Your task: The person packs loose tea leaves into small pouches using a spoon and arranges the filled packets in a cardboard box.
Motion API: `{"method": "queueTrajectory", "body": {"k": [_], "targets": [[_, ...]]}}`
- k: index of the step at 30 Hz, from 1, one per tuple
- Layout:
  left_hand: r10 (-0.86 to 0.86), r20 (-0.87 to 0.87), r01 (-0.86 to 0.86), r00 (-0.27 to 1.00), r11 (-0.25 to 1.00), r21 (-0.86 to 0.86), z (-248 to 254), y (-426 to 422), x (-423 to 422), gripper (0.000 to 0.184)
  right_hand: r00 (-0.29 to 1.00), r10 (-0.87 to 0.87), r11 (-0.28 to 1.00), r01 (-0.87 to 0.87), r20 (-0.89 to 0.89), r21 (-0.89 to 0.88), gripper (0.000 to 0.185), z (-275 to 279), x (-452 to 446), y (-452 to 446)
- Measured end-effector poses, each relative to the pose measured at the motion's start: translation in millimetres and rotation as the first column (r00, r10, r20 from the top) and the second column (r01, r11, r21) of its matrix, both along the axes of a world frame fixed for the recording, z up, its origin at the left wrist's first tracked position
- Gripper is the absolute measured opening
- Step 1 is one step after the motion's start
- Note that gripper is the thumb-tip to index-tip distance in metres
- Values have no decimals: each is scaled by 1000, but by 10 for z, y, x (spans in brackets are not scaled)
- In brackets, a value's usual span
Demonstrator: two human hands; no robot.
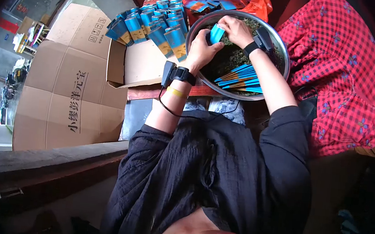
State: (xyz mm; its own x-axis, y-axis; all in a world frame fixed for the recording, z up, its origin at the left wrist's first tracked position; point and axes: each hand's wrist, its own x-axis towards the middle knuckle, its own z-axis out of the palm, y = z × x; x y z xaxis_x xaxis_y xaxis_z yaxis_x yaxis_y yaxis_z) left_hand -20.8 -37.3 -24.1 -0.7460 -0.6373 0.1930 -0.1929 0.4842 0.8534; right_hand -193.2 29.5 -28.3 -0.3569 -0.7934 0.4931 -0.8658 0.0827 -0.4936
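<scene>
One opened packet (216, 32) and two hands, left (202, 49) and right (237, 32), over one metal basin (287, 59).
Flat packets (242, 79) at the basin's near rim: several, overlapping, no exact count. Filled packets (137, 28) along the shallow carton's (145, 64) far edge: dozens, too crowded to count. One orange-red bag (262, 5), its packets uncountable; one large cardboard sheet (65, 84); one checked cloth (344, 64); two wrist devices (180, 74); one yellow wristband (174, 91).

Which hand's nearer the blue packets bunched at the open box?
Left. The left hand is just right of the bunched blue packets, by the basin's left rim; the right hand is farther right, over the basin.
</scene>
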Motion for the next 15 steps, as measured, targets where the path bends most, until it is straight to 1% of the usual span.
{"method": "queueTrajectory", "body": {"k": [1, 2, 3, 4, 6, 7, 9, 10, 11, 13, 14, 15], "targets": [[-7, 2, 7, 1000, 1000, 10, 4, -1, -3, 62, 990, 49, 999, -48, 131, -8, 18, -109, 6, -50], [-6, 2, 6, 1000, 1000, 13, -1, 10, -9, 62, 993, 66, 998, -64, 95, -27, 19, -220, -3, -51], [4, -5, -4, 1000, 1000, -20, -8, 17, -9, 60, 995, 86, 995, -83, 58, -46, 20, -215, 40, -40], [12, -9, -13, 1000, 998, -55, -20, 25, -3, 59, 994, 89, 995, -87, 62, -44, 20, -193, 52, -27], [12, -1, -12, 1000, 999, -45, -36, 9, -14, 59, 1000, -13, 998, 13, 3, 66, 22, -115, 51, 44], [12, 0, -12, 1000, 999, -36, -45, -1, -26, 59, 1000, -14, 997, 14, 5, 71, 22, -105, 35, 69], [12, -9, -13, 1000, 999, -38, -39, 8, -19, 58, 997, -80, 989, 77, 20, 124, 30, -64, 1, 102], [18, -5, -18, 1000, 998, -54, -18, 17, -11, 58, 993, -118, 980, 120, -18, 156, 36, -32, -27, 120], [24, -1, -24, 1000, 997, -72, 5, 28, -1, 58, 993, -115, 981, 116, -17, 156, 36, -14, -35, 137], [25, -11, -26, 1000, 997, -68, -21, 17, -5, 58, 980, -179, 961, 194, -88, 195, 36, 34, -8, 181], [18, -20, -20, 1000, 998, -67, -30, 9, -10, 58, 986, -159, 954, 168, -58, 246, 37, -90, -59, 128], [17, -18, -18, 1000, 997, -70, -23, 9, -10, 58, 986, -160, 955, 169, -56, 244, 37, -78, -53, 124]]}}
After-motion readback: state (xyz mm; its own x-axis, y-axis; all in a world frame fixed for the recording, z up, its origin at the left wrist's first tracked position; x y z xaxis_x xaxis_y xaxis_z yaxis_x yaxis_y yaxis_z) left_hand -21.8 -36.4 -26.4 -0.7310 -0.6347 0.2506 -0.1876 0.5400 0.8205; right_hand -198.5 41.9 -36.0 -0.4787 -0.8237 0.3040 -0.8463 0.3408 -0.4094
